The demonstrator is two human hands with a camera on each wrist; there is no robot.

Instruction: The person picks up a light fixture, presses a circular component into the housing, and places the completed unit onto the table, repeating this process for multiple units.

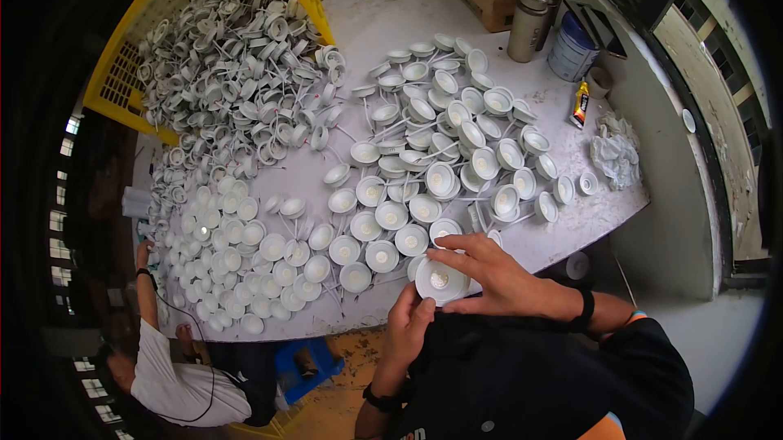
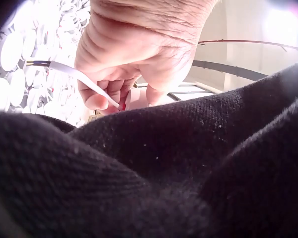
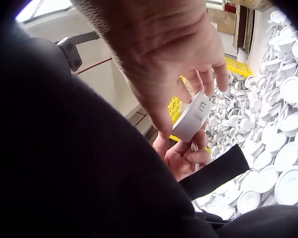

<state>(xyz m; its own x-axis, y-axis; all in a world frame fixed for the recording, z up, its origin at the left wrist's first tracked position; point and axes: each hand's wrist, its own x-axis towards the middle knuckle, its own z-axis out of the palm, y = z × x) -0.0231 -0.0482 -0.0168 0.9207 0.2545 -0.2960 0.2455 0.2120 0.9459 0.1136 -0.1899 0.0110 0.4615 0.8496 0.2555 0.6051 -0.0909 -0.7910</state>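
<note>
Close to the person's body, both hands hold one white round LED downlight [image 1: 440, 278], its dished face with a pale yellow centre turned up toward the head camera. The left hand [image 1: 405, 332] pinches its near left edge between thumb and fingers. Across from it, the right hand [image 1: 507, 281] spans the rim, thumb on the near side and fingers on the far side. Dark printed marking shows on the white side wall of the downlight [image 3: 191, 119] in the right wrist view. A white cable [image 2: 77, 74] with bare wire ends runs out beside the left hand.
Many similar downlights [image 1: 382, 256] cover the table [image 1: 367, 12]. A tipped yellow crate [image 1: 306, 0] spills more at the far left. Flasks [image 1: 528, 26], a tin [image 1: 573, 53], a yellow-black tube [image 1: 580, 104] and crumpled paper [image 1: 616, 153] stand right. Another person [image 1: 183, 375] works at left.
</note>
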